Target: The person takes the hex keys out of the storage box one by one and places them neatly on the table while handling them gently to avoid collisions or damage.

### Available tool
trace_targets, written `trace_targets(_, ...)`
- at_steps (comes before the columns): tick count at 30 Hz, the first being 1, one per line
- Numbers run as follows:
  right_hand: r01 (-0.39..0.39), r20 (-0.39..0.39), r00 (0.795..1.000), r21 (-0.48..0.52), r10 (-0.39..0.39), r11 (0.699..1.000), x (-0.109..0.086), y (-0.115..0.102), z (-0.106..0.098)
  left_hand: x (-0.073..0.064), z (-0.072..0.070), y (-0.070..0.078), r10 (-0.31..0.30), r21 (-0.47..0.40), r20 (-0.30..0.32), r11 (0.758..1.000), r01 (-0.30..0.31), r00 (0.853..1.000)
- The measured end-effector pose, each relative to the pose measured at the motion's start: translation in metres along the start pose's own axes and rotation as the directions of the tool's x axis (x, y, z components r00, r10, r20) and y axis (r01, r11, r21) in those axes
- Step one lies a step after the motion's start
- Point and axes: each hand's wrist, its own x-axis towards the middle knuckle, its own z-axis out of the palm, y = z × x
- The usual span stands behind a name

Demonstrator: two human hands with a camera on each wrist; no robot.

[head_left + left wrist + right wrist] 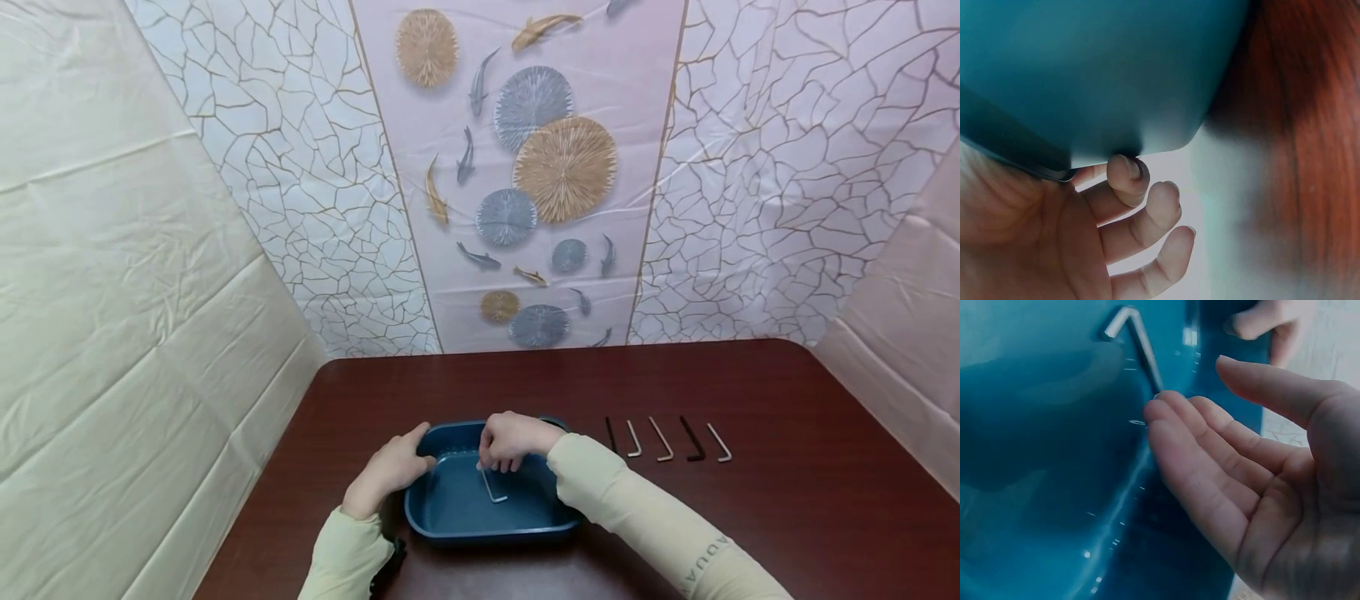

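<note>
A blue rectangular basin (457, 521) sits on the table in the head view. At its left side my left hand (392, 469) grips the rim, thumb over the inside. In the left wrist view one fingertip meets the outer wall (1116, 94), while the other fingers curl loosely away from it. Inside the basin a silver hex key (492, 490) leans with its short bent end low. My right hand (516, 440) reaches in from the right. Its fingertips touch the long end of the hex key (1141, 347) in the right wrist view, and the thumb stands apart from them.
Right of the basin several more L-shaped hex keys lie in a row, among them a black one (693, 440) and a silver one (720, 443). The dark red wooden table (810, 500) ends at a patterned cloth backdrop (750, 250).
</note>
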Motion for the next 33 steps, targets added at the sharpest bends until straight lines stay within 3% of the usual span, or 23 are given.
trace_targets(14,-0.016,-0.006,1.0,-0.02,0.016,1.0,0.009,0.012,0.016,0.003,0.0,0.0,-0.009,-0.023,0.013,1.0,0.01,1.0)
trace_targets(24,-0.019,-0.021,1.0,-0.1,0.017,0.995,0.012,0.01,0.025,-0.001,-0.004,0.003,0.012,-0.032,0.022,0.999,-0.011,1.0)
trace_targets(33,-0.031,-0.03,0.999,-0.104,0.028,0.994,0.014,0.007,0.029,-0.002,-0.003,0.0,0.021,-0.043,0.018,0.999,-0.021,1.0)
